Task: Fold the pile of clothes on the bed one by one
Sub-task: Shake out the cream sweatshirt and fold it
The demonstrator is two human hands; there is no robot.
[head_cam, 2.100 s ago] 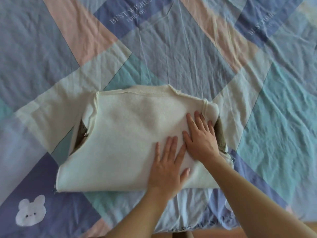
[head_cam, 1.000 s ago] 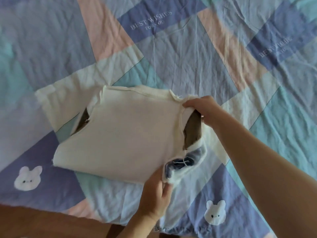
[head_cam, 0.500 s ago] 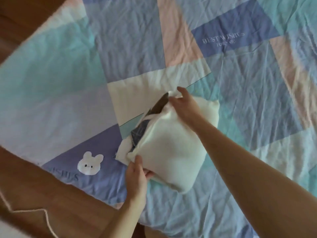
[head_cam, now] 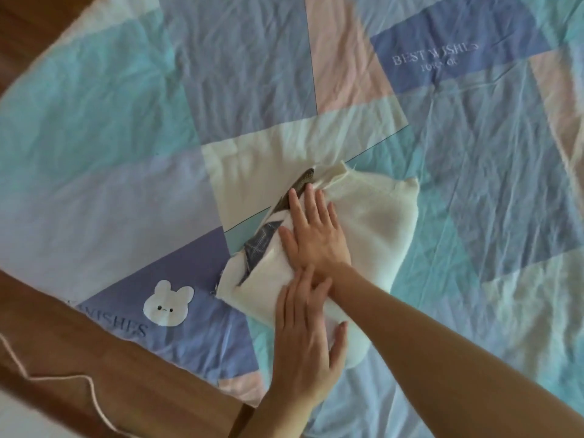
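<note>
A cream garment (head_cam: 376, 229), folded into a narrow bundle, lies on the patchwork bed sheet (head_cam: 474, 153) near the bed's left corner. A dark checked lining and a brown patch peek out along its left edge. My right hand (head_cam: 316, 235) lies flat on the upper part of the bundle, fingers straight and spread. Just below it, my left hand (head_cam: 308, 343) presses flat on the bundle's near end, its fingertips touching my right wrist. No other clothes are in view.
The brown wooden bed frame (head_cam: 94, 368) runs diagonally along the lower left, with a thin pale cord (head_cam: 47, 379) lying on it. A white bunny print (head_cam: 167, 303) marks the sheet left of the bundle. Wrinkled sheet stretches far right and above.
The wide flat garment was gripped at its right edge, folded over leftward into a narrow bundle, and both hands released their grip and now lie flat on it. The view swung left.
</note>
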